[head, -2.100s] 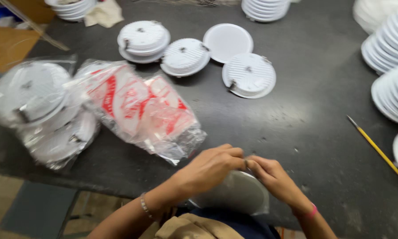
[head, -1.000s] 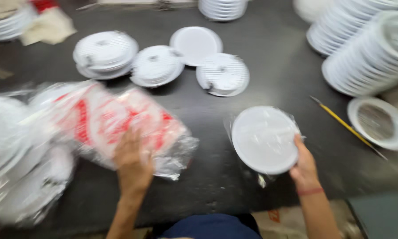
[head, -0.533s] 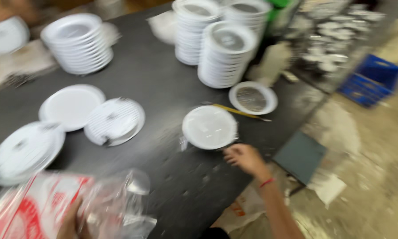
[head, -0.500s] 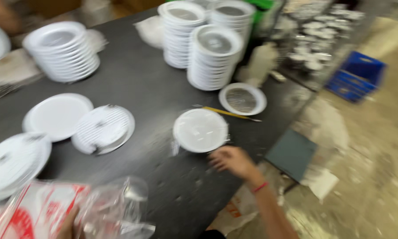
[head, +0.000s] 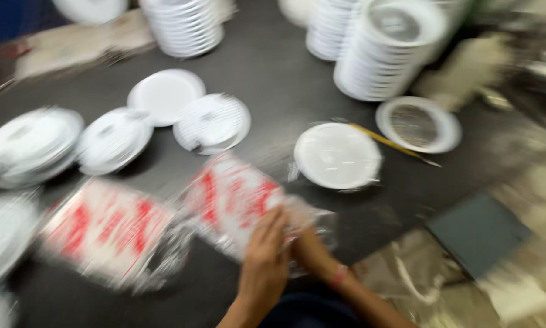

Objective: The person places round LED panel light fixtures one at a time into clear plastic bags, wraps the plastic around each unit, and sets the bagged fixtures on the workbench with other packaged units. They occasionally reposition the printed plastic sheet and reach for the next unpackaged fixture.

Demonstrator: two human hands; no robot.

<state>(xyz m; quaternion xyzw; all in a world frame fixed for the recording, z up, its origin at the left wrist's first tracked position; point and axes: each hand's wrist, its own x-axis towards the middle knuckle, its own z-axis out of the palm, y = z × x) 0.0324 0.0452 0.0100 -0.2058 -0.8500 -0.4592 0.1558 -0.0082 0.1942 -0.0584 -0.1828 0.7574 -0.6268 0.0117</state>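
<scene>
The picture is motion-blurred. My left hand (head: 265, 258) and my right hand (head: 306, 246) meet at the near edge of a clear plastic bag with red print (head: 236, 197) lying on the dark table (head: 273, 79). Both hands touch the bag's lower corner; the grip itself is too blurred to read. A second red-printed bag (head: 106, 228) lies to the left. A white round disc wrapped in clear film (head: 336, 155) rests just beyond the bag, to the right.
Loose white round discs (head: 212, 121) lie at centre left. Tall stacks of white discs (head: 385, 51) stand at the back. A white ring (head: 417, 124) and a yellow pencil (head: 391, 143) lie right. A dark mat (head: 479, 234) is on the floor.
My right hand set the wrapped disc down on the table and came back to the red-printed bags. The view swung right, then back toward the bags. Both hands now meet at one bag.
</scene>
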